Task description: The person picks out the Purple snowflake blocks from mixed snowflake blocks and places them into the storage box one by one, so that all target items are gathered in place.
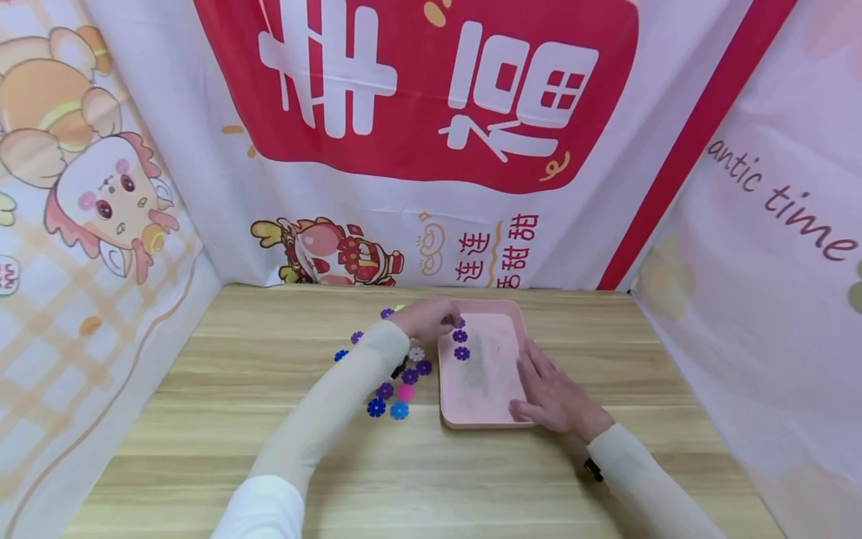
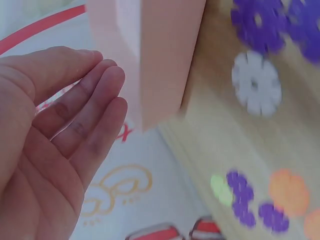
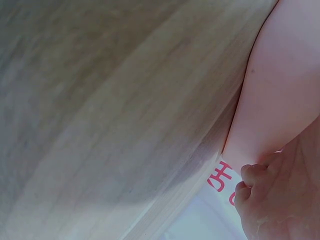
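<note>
At the far left corner of a pink tray (image 1: pixel 485 374) is my left hand (image 1: pixel 427 318), its fingertips beside a purple notched plastic disc (image 1: pixel 460 323). In the left wrist view its thumb and fingers bend loosely towards each other, and no disc shows between them. Two more purple discs (image 1: pixel 461 353) lie in a line in the tray, along its left side. My right hand (image 1: pixel 555 393) rests on the tray's right rim with fingers extended and the thumb reaching over the near corner. In the right wrist view, its fingers (image 3: pixel 247 187) are partly hidden near the pink wall.
Loose discs lie on the wooden table (image 1: pixel 377 464) left of the tray: dark blue (image 1: pixel 376 407), light blue (image 1: pixel 399 409), pink (image 1: pixel 406 393), white (image 2: pixel 256 84), orange (image 2: pixel 289 192) and several purple. Printed cloth (image 1: pixel 417 165) hangs behind and at both sides.
</note>
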### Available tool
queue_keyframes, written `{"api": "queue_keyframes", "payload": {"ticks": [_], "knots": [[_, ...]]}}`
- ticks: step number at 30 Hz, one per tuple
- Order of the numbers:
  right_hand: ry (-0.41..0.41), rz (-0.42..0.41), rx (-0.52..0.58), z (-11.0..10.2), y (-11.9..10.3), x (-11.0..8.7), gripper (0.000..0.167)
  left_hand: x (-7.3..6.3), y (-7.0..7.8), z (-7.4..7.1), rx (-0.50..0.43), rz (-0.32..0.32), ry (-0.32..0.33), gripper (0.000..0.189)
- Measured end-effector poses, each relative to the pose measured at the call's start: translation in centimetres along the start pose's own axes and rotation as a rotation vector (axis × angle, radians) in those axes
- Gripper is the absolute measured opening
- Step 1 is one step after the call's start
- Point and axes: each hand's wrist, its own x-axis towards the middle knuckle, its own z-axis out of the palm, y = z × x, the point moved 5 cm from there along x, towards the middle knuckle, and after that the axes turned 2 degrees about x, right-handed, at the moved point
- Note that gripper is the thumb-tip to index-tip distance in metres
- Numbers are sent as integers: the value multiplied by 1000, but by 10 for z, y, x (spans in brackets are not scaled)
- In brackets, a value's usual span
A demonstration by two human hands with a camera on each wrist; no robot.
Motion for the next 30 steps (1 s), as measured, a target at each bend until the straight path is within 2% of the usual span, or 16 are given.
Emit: {"api": "queue_keyframes", "payload": {"ticks": [5, 11, 16, 20, 24, 30], "knots": [[-4, 8, -10, -1, 0, 0, 104, -27, -6, -18, 82, 19, 16, 17], [-10, 11, -5, -2, -1, -1, 104, -60, -15, -23, 115, 46, 5, 15], [-22, 23, -3, -2, 0, -1, 105, -84, -23, -14, 103, 38, -58, 18], [-22, 17, -6, -2, 0, -1, 105, -104, -27, -5, 80, 5, -105, 20], [-20, 13, -5, -2, 0, -1, 105, -123, -32, 5, 56, -19, -121, 19], [-14, 12, 0, 0, 0, -1, 105, -142, -40, 19, 33, -31, -105, 19]]}}
